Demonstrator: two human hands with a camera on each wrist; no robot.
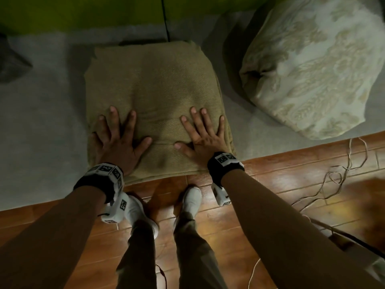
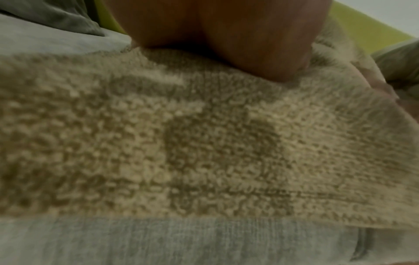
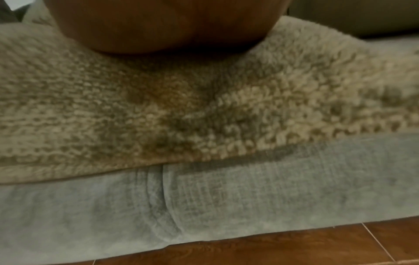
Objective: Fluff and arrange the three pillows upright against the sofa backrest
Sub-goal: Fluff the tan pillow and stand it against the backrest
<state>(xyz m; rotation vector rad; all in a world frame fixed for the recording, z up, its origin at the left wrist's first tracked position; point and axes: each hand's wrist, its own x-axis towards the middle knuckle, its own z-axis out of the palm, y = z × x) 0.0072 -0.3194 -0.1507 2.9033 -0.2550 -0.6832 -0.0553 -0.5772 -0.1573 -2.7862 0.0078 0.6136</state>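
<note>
A tan woven pillow [image 1: 154, 84] lies flat on the grey sofa seat [image 1: 45, 113], its near edge at the seat's front. My left hand [image 1: 118, 134] and right hand [image 1: 203, 130] both press on its near half, palms down, fingers spread and straight. Both wrist views show the heel of the hand sunk into the tan pillow [image 2: 204, 143] [image 3: 204, 107]. A cream floral pillow [image 1: 316, 65] lies tilted at the right of the seat. A dark grey pillow [image 1: 10, 61] shows at the left edge, mostly cut off.
The green backrest [image 1: 83, 11] runs along the top, with a dark seam. The wooden floor [image 1: 270, 195] lies below the seat's front edge. A thin cord [image 1: 345, 174] trails over the floor at the right. My white shoes [image 1: 191, 199] stand close to the sofa.
</note>
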